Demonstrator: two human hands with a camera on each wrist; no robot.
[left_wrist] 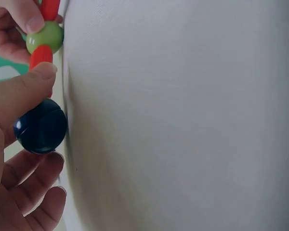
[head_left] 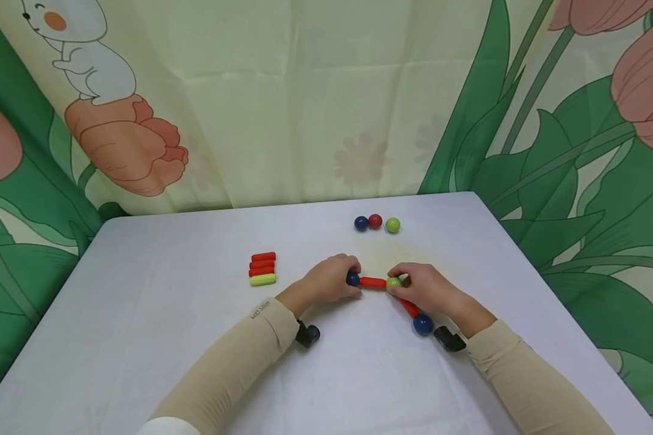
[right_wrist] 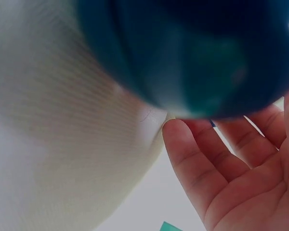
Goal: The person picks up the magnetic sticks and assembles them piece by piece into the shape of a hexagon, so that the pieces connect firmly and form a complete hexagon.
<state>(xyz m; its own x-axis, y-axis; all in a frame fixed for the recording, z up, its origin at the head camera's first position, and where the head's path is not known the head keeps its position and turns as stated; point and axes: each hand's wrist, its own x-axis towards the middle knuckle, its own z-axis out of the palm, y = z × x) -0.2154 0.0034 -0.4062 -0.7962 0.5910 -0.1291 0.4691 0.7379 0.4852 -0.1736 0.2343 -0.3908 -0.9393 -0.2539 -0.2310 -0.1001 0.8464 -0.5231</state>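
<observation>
L hand (head_left: pixel 326 281) has thumb + fingers round the end blue ball (head_left: pixel 354 278), thumb tip on the first red stick (head_left: pixel 372 283) in L wrist view; R hand (head_left: pixel 427 289) pinches the green ball (head_left: pixel 393 283). Key relation: that stick spans the gap btwn the hands, long axis roughly L–R, linking those two balls, while the second red stick (head_left: pixel 409 307) leaves the green ball at an angle, running down-R toward the person to the near blue ball (head_left: pixel 422 325). So the joined piece is a bent line at the white table (head_left: pixel 168 314), R of ctr, w/ its bend in R hand; R is nearer the 2nd stick too, L has only the far-L end. Bend angle is prob. what matters most. Hidden: R fingers cover part of the green ball + top of 2nd stick, so can't tell how deep the sticks sit. R wrist view is mostly the near blue ball, cropped at top & blocking the pinch. L hand partly covers its ball. Unclear if every part touches the table.
</observation>
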